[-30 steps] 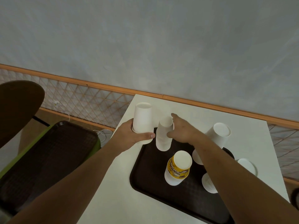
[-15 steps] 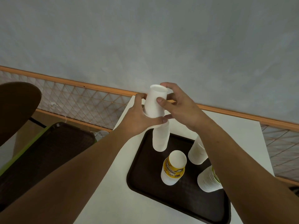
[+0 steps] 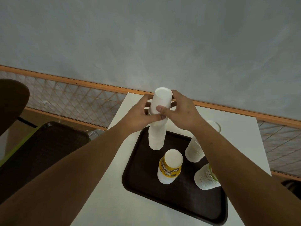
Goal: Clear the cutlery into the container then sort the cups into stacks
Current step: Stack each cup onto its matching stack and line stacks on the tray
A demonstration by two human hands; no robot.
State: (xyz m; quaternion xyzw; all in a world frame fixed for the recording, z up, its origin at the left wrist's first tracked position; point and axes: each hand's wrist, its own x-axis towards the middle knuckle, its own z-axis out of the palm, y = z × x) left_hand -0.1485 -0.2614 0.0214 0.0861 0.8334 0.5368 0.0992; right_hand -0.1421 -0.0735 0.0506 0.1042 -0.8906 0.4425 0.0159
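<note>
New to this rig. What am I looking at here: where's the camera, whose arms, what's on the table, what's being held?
There is no robot here. The one camera sits on a person's head and looks forward and down, so the two bare arms coming in from the bottom are the wearer's own.

A white table against a grey wall carries a dark tray. The cups on it all stand upside down: a tall white stack, a yellow-printed cup on a white one, and two more stacks, one near the tray's far right and one nearer.

The left hand and right hand both grip a white cup at the top of the tall stack. No cutlery or container is visible.
</note>
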